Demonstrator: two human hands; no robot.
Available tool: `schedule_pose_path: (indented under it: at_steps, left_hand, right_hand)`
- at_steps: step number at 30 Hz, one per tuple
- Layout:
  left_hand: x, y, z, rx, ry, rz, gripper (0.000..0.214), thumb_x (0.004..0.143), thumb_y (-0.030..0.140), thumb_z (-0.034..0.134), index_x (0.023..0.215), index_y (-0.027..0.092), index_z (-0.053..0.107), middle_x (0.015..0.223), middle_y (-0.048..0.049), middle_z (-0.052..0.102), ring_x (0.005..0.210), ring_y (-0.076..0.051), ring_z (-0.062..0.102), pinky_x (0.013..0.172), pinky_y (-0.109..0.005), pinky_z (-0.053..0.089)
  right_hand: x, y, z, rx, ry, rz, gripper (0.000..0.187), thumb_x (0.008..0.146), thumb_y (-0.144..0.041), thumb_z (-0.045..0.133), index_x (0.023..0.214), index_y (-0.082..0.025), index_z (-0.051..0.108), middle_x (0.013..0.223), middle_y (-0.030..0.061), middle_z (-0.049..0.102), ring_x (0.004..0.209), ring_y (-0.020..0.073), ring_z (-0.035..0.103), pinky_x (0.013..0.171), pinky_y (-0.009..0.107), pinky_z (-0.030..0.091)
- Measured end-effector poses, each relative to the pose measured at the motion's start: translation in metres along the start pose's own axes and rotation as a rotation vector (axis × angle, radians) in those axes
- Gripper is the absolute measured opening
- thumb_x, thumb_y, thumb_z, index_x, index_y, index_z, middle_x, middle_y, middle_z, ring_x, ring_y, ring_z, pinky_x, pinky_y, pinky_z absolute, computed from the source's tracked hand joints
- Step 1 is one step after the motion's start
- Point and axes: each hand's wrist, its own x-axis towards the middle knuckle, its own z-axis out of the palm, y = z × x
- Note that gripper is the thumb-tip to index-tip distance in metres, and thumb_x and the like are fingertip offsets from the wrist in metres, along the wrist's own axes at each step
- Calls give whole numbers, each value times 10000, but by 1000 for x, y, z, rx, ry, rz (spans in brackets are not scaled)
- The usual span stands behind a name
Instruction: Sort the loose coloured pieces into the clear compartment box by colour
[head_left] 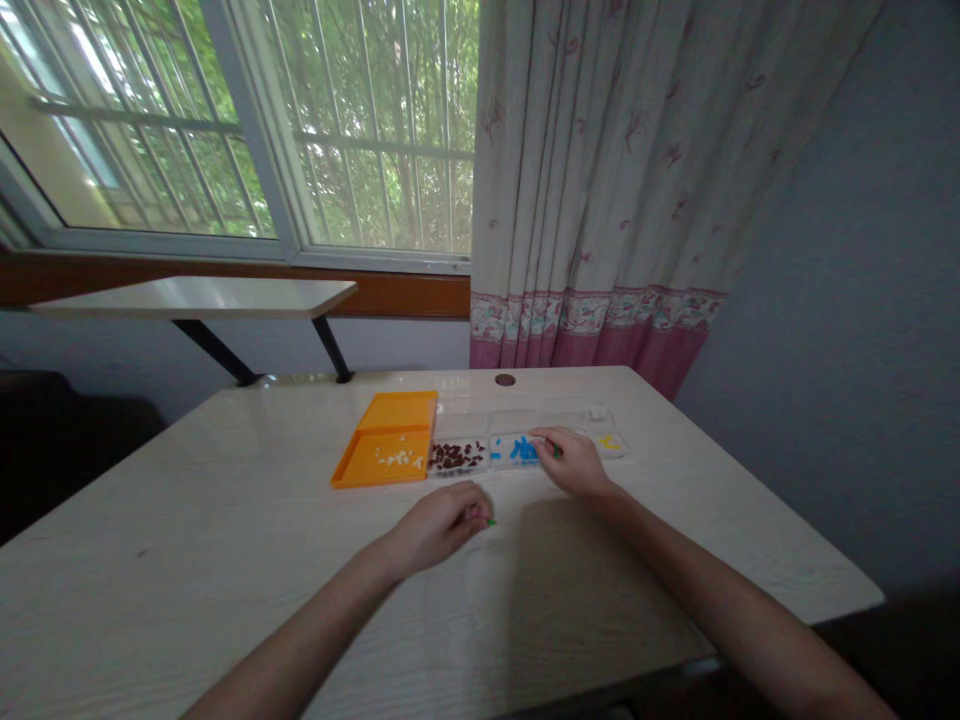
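Observation:
My left hand [450,522] is closed just above the table, in front of the clear boxes. A small green piece [491,521] sticks out from its fingertips; its exact kind is too small to tell. My right hand [576,460] reaches over the clear boxes with its fingers bent together, at the right edge of the blue pieces [523,449]. A bit of green [557,452] shows by its fingers; whether it is held or lies in the box I cannot tell. Dark brown pieces [456,456] fill the box left of the blue ones.
An orange case [345,470] lies unfolded at the left with several white pieces [401,458] in it. Yellow pieces [609,441] sit in the rightmost box. A raised shelf [202,296] stands at the back left, and a round cable hole [505,380] is near the back edge.

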Motion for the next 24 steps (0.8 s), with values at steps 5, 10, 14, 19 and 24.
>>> schedule_pose_path:
  at_steps: [5,10,14,19,24]
  left_hand:
    - [2,2,1,9,140,-23,151,835,253,449,795,163,563,792,-33,577,758,-137,517,684,-226,396]
    - [0,0,1,67,173,-27,161,845,277,449,805,173,565,802,-29,579,768,-142,524,680,-233,394]
    - [0,-1,1,66,160,-6,162,848,270,449,793,170,564,804,-31,578,777,-141,526,685,-230,392]
    - [1,2,0,61,171,-3,167,846,277,453,791,168,566,783,-28,575,749,-135,523,670,-225,391]
    - [0,3,0,97,179,-53,175,813,318,499,883,173,568,755,-11,564,683,-124,507,613,-213,384]
  right_hand:
    - [-10,-25,4,101,-167,-323,166,793,-252,496,780,-216,657,623,-16,640,542,82,551,547,173,381]
    - [-17,-45,3,154,-222,-411,136,785,-285,525,807,-226,646,587,-34,625,509,77,543,538,183,366]
    - [-17,-48,1,153,-243,-405,129,790,-253,517,760,-218,637,579,-33,608,506,76,529,525,188,351]
    - [-18,-48,2,157,-241,-400,142,794,-236,502,727,-205,623,579,-29,594,519,74,519,527,185,350]
    - [-14,-45,1,179,-88,-393,136,779,-221,509,724,-189,630,554,-27,581,507,74,511,523,183,360]
